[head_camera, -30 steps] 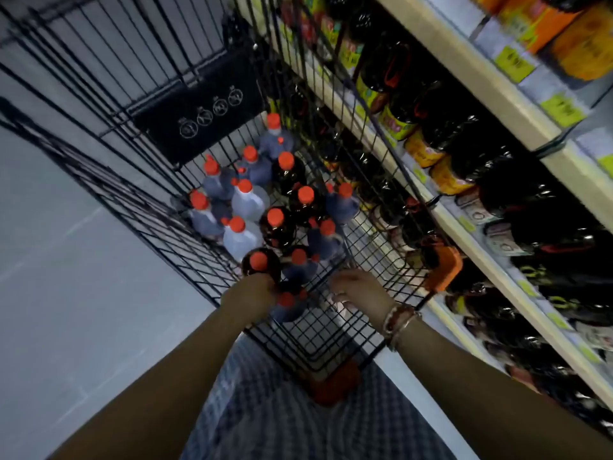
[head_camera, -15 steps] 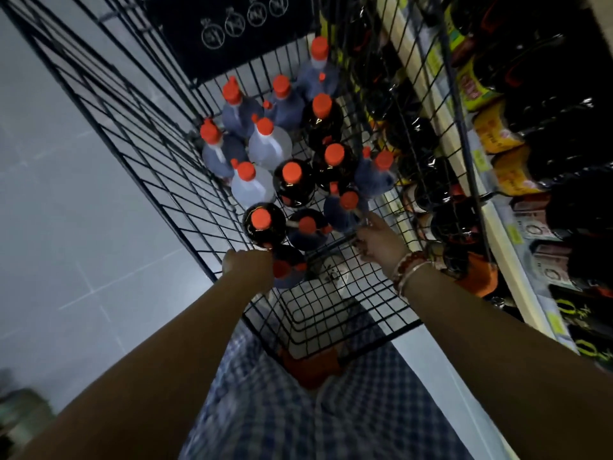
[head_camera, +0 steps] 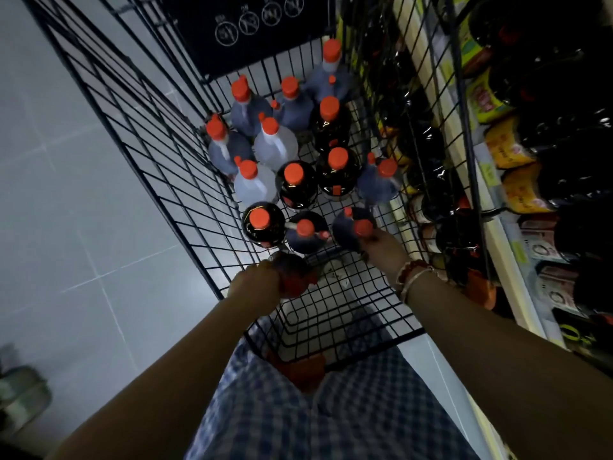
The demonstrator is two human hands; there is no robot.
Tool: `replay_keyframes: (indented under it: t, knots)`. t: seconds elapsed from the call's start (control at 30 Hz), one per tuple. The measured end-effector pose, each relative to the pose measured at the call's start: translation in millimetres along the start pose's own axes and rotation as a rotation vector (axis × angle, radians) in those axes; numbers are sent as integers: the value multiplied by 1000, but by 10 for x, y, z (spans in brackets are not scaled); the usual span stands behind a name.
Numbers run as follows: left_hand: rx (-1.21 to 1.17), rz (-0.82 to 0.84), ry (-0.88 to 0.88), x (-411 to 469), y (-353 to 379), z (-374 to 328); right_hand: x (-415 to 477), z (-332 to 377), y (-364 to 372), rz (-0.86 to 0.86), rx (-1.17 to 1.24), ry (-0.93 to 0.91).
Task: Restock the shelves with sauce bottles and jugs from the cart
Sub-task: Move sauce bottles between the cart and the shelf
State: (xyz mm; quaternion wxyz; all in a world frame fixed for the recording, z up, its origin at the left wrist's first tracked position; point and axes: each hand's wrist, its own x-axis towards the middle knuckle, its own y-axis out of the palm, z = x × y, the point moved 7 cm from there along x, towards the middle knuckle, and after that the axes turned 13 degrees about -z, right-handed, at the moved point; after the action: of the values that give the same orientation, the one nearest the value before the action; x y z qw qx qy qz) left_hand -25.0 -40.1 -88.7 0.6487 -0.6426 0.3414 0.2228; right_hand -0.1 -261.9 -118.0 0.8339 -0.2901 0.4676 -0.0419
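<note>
A black wire cart (head_camera: 172, 167) holds several orange-capped bottles and jugs, some dark, some pale. My left hand (head_camera: 255, 283) grips the top of a dark jug (head_camera: 295, 277) at the cart's near end; its cap is mostly hidden under my fingers. My right hand (head_camera: 381, 244) holds a dark bottle (head_camera: 351, 227) by its orange cap at the cart's right side. Another dark jug (head_camera: 263, 222) and a dark bottle (head_camera: 306, 232) stand just beyond my hands.
Shelves (head_camera: 497, 180) stocked with dark sauce bottles and yellow-labelled jars run along the right, close against the cart. Grey tiled floor (head_camera: 66, 210) lies to the left. My checked clothing (head_camera: 315, 410) touches the cart's near end.
The camera has tilted down over the cart. My right hand reached forward from the cart's near end and took hold of a dark bottle's cap. My left hand keeps its grip on the near jug.
</note>
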Motion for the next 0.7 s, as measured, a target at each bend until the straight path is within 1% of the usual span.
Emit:
replay_keyframes:
  t: [0.03,0.1,0.23,0.37,0.57,0.7]
  knots:
    - [-44,10,16,-20,0,-14,-79,-21,-46,-5,4,5]
    - [-158,30,-17,-65,-49,3,-207,-52,-103,4,22,15]
    - [-292,-1,-16,-190,-260,-36,-489,-195,-249,-17,98,43]
    - [-497,-47,14,-338,-565,-91,-953,-264,-474,-138,175,-12]
    - [-913,-61,46,-555,-927,-129,-1645,-254,-841,-368,385,-69]
    - [-1172,35,162,-787,-1231,-359,-2097,-367,-1049,-516,719,-4]
